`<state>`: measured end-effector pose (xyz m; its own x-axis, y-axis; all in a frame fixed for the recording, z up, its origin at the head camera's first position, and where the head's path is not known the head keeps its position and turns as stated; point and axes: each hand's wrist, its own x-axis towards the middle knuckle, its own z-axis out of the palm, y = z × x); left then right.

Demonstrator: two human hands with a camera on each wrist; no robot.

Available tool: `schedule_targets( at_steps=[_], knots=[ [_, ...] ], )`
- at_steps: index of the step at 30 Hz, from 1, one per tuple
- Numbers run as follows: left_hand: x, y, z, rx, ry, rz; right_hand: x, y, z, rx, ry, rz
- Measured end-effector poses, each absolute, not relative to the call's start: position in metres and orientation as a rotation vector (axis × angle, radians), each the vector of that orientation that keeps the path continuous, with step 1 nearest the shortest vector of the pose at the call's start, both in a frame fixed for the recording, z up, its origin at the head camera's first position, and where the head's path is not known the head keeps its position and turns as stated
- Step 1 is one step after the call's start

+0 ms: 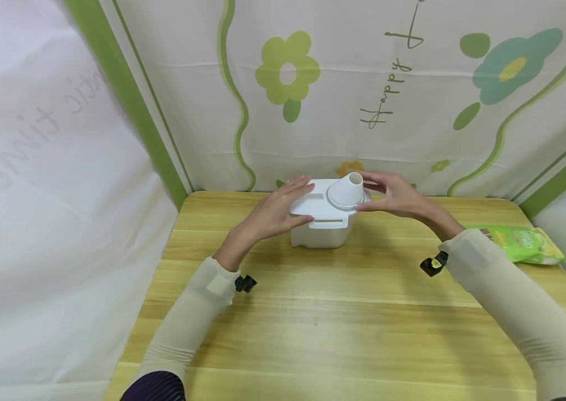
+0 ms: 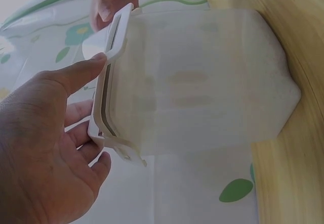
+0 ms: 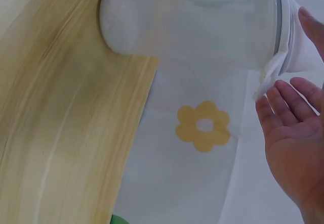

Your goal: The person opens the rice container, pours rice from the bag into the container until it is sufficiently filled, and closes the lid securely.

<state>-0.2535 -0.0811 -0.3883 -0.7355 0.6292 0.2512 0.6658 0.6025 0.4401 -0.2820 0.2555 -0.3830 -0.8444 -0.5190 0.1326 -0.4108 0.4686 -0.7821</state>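
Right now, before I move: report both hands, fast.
Left hand: closed, holding one end of the white lid.
Right hand: open, fingers at the lid's other end.

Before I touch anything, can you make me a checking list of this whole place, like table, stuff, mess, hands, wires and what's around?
Surface: stripy wooden table.
Job's things: white box standing upright; lid on top; cone sticking up at the lid's right.
Clutter: green packet lying at the right, partly behind the right sleeve.
Hands: left hand on the lid's left end, right hand at its right end, beside the cone.
Cables: nothing seen.
Surroundings: white curtain with flowers behind the table.
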Motion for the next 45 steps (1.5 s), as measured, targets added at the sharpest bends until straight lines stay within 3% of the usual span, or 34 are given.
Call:
schedule_targets(
  at_steps=[21,38,45],
  knots=[
    [-0.260,-0.080,-0.392,-1.028,-2.865,-0.835,-0.264,0.246,-0.399,-0.845,2.784,-1.285],
    [-0.266,-0.080,-0.408,-0.881,-2.785,-1.004,-0.239,0.245,-0.409,-1.223,3.177,-1.102],
    [-0.267,-0.075,-0.404,-0.850,-2.813,-1.025,-0.230,0.235,-0.410,-1.504,3.213,-1.067]
  ],
)
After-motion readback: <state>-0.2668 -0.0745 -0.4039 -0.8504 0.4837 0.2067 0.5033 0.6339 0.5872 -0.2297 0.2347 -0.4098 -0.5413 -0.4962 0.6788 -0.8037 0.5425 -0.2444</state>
